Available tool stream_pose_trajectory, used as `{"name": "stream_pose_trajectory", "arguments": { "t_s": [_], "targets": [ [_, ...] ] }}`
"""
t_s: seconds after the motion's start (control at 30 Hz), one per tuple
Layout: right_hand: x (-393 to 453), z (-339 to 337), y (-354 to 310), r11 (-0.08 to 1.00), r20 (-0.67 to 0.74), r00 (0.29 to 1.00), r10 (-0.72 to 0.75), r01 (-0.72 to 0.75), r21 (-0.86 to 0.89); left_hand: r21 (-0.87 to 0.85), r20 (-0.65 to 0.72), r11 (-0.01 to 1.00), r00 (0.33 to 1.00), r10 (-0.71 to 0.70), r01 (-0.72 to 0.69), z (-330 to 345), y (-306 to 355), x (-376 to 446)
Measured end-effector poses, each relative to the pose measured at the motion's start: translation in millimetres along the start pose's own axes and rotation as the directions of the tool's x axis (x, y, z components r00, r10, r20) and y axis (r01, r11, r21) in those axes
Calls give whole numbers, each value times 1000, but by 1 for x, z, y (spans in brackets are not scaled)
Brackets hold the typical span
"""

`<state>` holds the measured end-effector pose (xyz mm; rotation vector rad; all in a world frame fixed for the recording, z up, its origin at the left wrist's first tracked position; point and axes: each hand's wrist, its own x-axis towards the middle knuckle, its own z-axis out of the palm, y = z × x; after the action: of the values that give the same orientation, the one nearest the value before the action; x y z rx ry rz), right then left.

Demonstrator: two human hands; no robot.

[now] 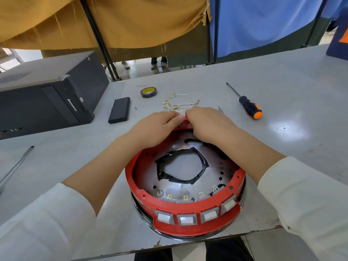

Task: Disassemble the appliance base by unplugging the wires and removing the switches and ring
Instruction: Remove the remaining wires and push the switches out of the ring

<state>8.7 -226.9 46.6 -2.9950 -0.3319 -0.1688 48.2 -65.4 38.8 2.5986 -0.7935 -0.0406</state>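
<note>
Four switches (195, 215) facing camera on red appliance base (185, 227), left hand (156, 127), right hand (206, 123) pinching far rim

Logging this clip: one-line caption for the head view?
Both hands work at the far rim of the round red plastic appliance base; four switches remain.

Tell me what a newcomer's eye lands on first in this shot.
First, the red appliance base at the near edge of the grey table, with four white switches across its front. Next, the left hand and the right hand meeting at its far rim, fingers curled on something there. Behind them lie loose white wires, a roll of tape, and an orange-and-black screwdriver to the right.
</note>
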Motion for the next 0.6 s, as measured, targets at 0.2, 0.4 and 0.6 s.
{"name": "stream_pose_trajectory", "arguments": {
  "t_s": [0.2, 0.4, 0.6],
  "targets": [
    [2, 2, 0, 1000, 1, 1000, 16, -16, 13, -296, 102, 944, 988, -118, 143, -6, 2, 9],
    [3, 5, 1, 1000, -29, 1000, 8, -8, -3, 176, 114, 984, 992, -56, 35, -32, 20, 13],
    [2, 5, -2, 1000, -35, 999, 15, -16, -17, 565, 114, 822, 993, -4, -62, -2, 38, 15]
  ]
}}
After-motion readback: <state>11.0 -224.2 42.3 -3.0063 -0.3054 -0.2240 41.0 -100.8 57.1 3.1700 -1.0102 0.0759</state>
